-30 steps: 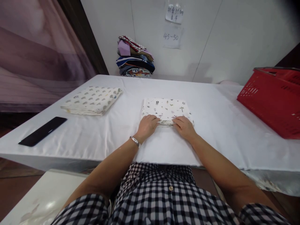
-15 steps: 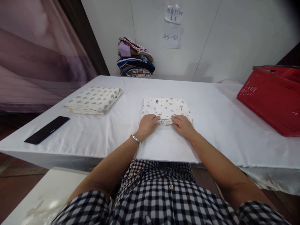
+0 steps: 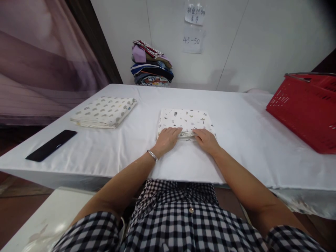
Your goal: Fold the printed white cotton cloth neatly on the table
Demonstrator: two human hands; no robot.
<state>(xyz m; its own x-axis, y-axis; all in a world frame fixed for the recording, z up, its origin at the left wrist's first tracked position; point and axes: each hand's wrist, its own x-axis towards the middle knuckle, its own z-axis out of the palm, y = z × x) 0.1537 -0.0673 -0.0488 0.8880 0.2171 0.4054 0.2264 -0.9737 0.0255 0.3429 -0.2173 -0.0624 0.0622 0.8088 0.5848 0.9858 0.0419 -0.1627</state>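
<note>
A folded white cloth with small printed figures (image 3: 185, 120) lies in the middle of the white table (image 3: 236, 140). My left hand (image 3: 166, 139) grips its near edge on the left side, a silver bracelet on the wrist. On the right side my right hand (image 3: 206, 139) grips the same edge. Both hands' fingers curl over the fold, lifting it slightly.
A second folded cloth with grey spots (image 3: 105, 112) lies at the left. A black flat object (image 3: 51, 145) rests near the left front edge. A red basket (image 3: 306, 108) stands at the right. A pile of folded coloured fabrics (image 3: 151, 64) sits by the back wall.
My hands have slid a little forward on the cloth's near edge, and the fold looks slightly lifted. Nothing else moved.
</note>
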